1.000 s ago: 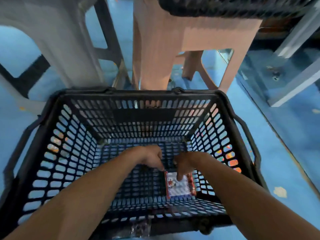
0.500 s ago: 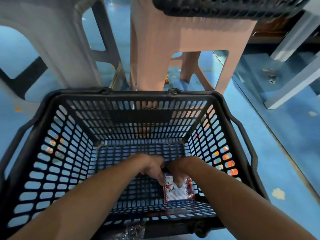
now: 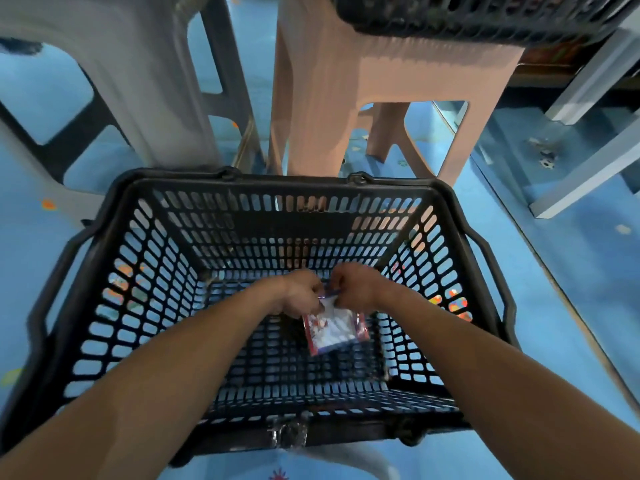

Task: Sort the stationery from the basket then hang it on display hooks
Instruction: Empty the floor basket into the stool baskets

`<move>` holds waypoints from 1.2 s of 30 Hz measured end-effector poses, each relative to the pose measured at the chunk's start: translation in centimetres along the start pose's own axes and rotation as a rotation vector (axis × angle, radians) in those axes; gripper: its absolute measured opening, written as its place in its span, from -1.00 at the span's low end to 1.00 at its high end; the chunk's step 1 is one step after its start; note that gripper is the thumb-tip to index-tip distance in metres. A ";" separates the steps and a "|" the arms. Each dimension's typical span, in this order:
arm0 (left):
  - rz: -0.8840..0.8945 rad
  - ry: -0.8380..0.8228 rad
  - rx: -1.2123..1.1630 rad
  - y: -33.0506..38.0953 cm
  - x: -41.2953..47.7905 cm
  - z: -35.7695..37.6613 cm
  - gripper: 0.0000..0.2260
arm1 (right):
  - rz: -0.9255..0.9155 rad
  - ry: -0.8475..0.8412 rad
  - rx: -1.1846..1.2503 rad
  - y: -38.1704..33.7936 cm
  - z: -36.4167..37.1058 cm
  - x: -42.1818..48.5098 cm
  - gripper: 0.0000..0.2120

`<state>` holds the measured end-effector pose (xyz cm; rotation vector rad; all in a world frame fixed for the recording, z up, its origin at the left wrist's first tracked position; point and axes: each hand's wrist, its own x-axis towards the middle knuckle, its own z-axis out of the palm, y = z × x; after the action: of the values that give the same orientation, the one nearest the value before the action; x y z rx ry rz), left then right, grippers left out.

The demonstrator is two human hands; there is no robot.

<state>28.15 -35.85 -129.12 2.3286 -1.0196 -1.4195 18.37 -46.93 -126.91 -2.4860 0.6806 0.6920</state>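
Stationery packet (image 3: 334, 329): one small flat pack, clear wrap over a white printed card with red borders; print too blurred to read.

Location: inside the black basket (image 3: 277, 184), right of centre, raised just off the slotted bottom, hanging tilted from its top edge.

Hold: taken at that top edge by left hand (image 3: 300, 295) and right hand (image 3: 356, 285), knuckles nearly touching. Each grip clamped on the header strip in a pinch, fingers curled under and mostly hidden.

Handling, by judgement: very light, thin, somewhat bendy, glossy wrap likely slippery. No fragility apparent, though prone to creasing if squeezed across the card.

Best hold: the stiffer header at the top, near the likely hang hole, leaving the body free. One-handed pinch probably enough for lifting out.

Risk: snagging a corner in the basket slots.

Surroundings: grey stool (image 3: 138, 81) and pink stool (image 3: 381, 64) beyond the far rim, second basket (image 3: 485, 15) above the pink one, blue floor (image 3: 571, 306) beneath. Scrap of clear plastic (image 3: 289, 434) at the near rim, unidentifiable.
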 end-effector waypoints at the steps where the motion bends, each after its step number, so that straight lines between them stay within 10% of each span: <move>1: -0.016 0.062 -0.072 -0.2 -1.0 -0.5 -0.92 | 0.059 0.104 0.075 -0.4 -0.4 -0.4 -0.58; 4: -0.094 0.189 -0.464 -0.5 -5.3 -1.8 -0.93 | 0.306 0.242 0.550 -2.3 -1.8 -2.7 -0.42; 9: -0.198 0.182 -0.857 0.9 -14.2 -5.4 -0.89 | 0.379 0.153 1.270 -7.5 -6.1 -9.2 -0.73; 21: -0.300 0.210 -0.806 11.7 -40.8 -21.0 -0.85 | 0.199 0.195 1.111 -22.1 -25.9 -27.4 -0.90; 29: -0.299 0.025 -0.364 21.2 -53.0 -33.5 -0.80 | 0.085 0.276 0.909 -29.8 -40.0 -38.4 -0.81; 36: -0.228 0.124 -0.518 24.4 -58.6 -44.9 -0.86 | -0.099 0.306 0.811 -33.6 -52.2 -38.5 -0.81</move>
<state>38.60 -21.76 -53.40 2.1473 -0.3037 -1.3871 26.31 -37.03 -54.98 -1.8464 0.7476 -0.0337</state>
